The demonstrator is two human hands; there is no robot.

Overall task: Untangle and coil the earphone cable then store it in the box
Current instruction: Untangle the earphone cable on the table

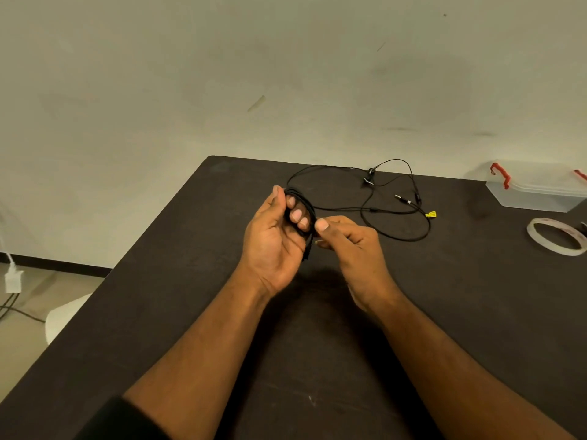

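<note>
Standing here watching, the big worry is the loose run of the earphone cable (374, 198) sprawled across the back of the dark counter (413, 312). It crosses over itself a few times near the far edge, so if the winding goes on without those crossings being shaken out, I'd guess a loop snags and pulls into a knot, or the plug and the earbuds drag along and catch on each other. The little yellow tag (431, 214) on the wire looks like another snag point.

Second risk: the clear box (536, 193) with red clips sits way off at the far right edge of the counter, well apart from the hands, and its lid looks on. Getting it open probably needs a free hand, and the coil could spring apart right then. The tape roll (556, 236) lies near the right edge, between the hands and the box, so it might get bumped.

Now the grips. The left hand (273, 239) is palm up, with several black turns of cable wrapped round its curled fingers (297, 214) and the thumb up beside them. The right hand (344, 238) is closed in a pinch, thumb pressed on the strand right beside the coil. A short tail hangs below the left palm.
</note>
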